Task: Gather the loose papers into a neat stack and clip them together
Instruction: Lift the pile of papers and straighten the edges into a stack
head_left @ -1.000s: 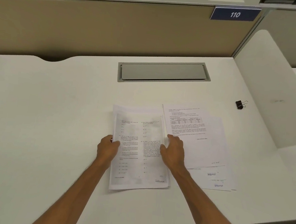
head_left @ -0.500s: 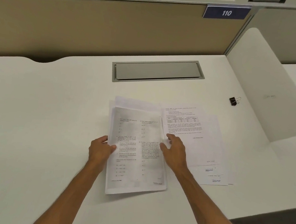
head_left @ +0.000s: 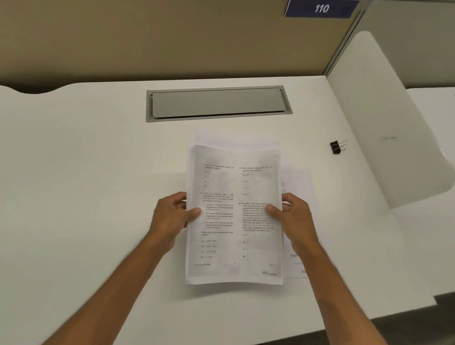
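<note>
Papers [head_left: 233,214] sit at the centre of the frame, pinched at both side edges: left hand [head_left: 173,215] and right hand [head_left: 292,220] each closed on the bundle. More sheets [head_left: 301,185] lie beneath on the worktop [head_left: 82,172], offset rightward. Edges look uneven; a loose pinch could let sheets slide askew. The clip [head_left: 337,147] waits at the upper right.

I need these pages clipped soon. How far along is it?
Partly done. Both hands, left hand and right hand, grip the gathered stack. One sheet seems left on the desk beneath it. The binder clip lies untouched, far right.
</note>
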`<action>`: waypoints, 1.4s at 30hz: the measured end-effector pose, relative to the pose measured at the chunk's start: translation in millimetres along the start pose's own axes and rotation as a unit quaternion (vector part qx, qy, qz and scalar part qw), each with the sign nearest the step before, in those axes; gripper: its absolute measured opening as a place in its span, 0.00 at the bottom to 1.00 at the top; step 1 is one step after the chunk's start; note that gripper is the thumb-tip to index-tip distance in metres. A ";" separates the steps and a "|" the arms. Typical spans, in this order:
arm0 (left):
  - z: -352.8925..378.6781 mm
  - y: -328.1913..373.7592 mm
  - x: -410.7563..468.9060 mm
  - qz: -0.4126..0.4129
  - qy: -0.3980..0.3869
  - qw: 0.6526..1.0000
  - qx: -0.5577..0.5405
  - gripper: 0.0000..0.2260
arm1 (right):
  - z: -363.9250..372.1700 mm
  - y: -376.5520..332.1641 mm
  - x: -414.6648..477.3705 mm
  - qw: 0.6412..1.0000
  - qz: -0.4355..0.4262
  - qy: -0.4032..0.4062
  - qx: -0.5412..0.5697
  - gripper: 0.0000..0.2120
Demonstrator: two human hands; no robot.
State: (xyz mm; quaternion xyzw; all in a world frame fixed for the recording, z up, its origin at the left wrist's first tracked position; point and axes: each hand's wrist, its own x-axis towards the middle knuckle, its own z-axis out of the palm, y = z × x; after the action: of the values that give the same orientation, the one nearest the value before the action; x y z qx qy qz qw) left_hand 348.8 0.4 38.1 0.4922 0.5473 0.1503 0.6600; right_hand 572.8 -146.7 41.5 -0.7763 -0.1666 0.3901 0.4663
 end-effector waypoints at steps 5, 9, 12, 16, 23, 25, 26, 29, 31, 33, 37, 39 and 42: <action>67.5 -0.4 18.9 0.001 0.038 0.997 0.061 0.14 | -30.9 14.3 25.7 0.985 0.012 0.085 -0.149 0.09; 104.2 -3.8 26.4 0.006 0.054 0.991 0.120 0.10 | -41.6 27.4 43.4 0.951 0.002 0.119 -0.287 0.13; 119.5 -10.5 27.8 0.015 0.087 0.980 0.179 0.09 | -44.1 32.5 48.0 0.922 0.019 0.110 -0.371 0.08; 129.8 -17.6 33.9 0.010 0.121 0.971 0.207 0.10 | -48.9 38.1 48.6 0.919 0.040 0.131 -0.369 0.11; 149.6 -7.6 28.4 0.006 0.056 0.977 0.206 0.06 | -61.6 24.8 62.3 0.948 0.117 0.129 -0.268 0.21; 151.0 -7.1 26.9 0.009 0.050 0.978 0.201 0.04 | -67.4 23.4 67.5 0.954 0.132 0.128 -0.239 0.25; 150.4 -7.8 27.5 0.009 0.051 0.980 0.194 0.05 | -70.9 23.5 69.4 0.957 0.136 0.126 -0.225 0.25; 147.9 -9.0 28.9 0.003 0.056 0.982 0.179 0.06 | -81.2 25.1 73.2 0.965 0.138 0.116 -0.189 0.23; 146.7 -9.9 30.0 -0.006 0.061 0.985 0.161 0.08 | -86.4 26.7 76.0 0.972 0.143 0.111 -0.148 0.20; 146.0 -9.9 30.8 -0.010 0.072 0.986 0.148 0.10 | -88.5 27.3 77.5 0.976 0.154 0.096 -0.121 0.16; 144.1 -9.6 30.5 -0.011 0.076 0.989 0.126 0.10 | -90.1 31.1 81.4 0.978 0.146 0.070 -0.128 0.16; 142.6 -9.5 30.3 -0.010 0.075 0.990 0.120 0.08 | -93.4 33.9 83.7 0.982 0.136 0.052 -0.124 0.19; 139.4 -11.6 33.5 -0.009 0.072 0.990 0.117 0.09 | -100.1 31.4 81.9 0.986 0.137 -0.009 -0.090 0.07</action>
State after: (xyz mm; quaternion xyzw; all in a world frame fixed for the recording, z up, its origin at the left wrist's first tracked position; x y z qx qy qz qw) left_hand 478.1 -48.0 -2.2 0.5490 0.6117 0.1149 0.5579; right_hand 698.1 -171.2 3.9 -0.8269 -0.0977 0.4410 0.3351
